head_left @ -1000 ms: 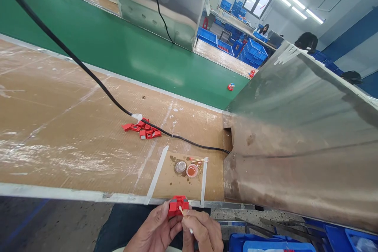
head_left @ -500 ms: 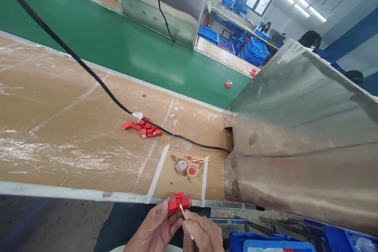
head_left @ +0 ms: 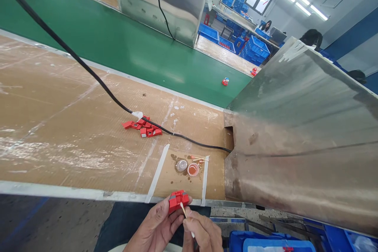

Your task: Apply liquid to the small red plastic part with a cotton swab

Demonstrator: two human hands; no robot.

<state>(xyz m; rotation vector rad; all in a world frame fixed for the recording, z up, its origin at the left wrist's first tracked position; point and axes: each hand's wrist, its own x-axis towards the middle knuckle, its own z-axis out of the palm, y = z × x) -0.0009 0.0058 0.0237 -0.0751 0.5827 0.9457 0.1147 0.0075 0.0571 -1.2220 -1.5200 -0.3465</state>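
My left hand [head_left: 156, 230] pinches a small red plastic part [head_left: 178, 200] at the near edge of the brown table [head_left: 59, 134]. My right hand [head_left: 202, 233] holds a thin cotton swab [head_left: 186, 217], its upper tip touching the red part's right side. Just beyond on the table sit two small round caps, one clear [head_left: 181, 165] and one holding orange liquid [head_left: 193, 170], with used swabs [head_left: 197, 160] lying beside them.
A pile of red parts [head_left: 142, 127] lies mid-table under a black cable [head_left: 88, 71]. A large metal housing [head_left: 298, 134] fills the right. A green conveyor belt [head_left: 112, 43] carries a red part [head_left: 225, 82]. Blue bins [head_left: 271, 242] stand at the lower right. People sit far back.
The red part on the green belt has drifted left. My hands with the red part and swab stay almost where they were, shifting slightly up in view.
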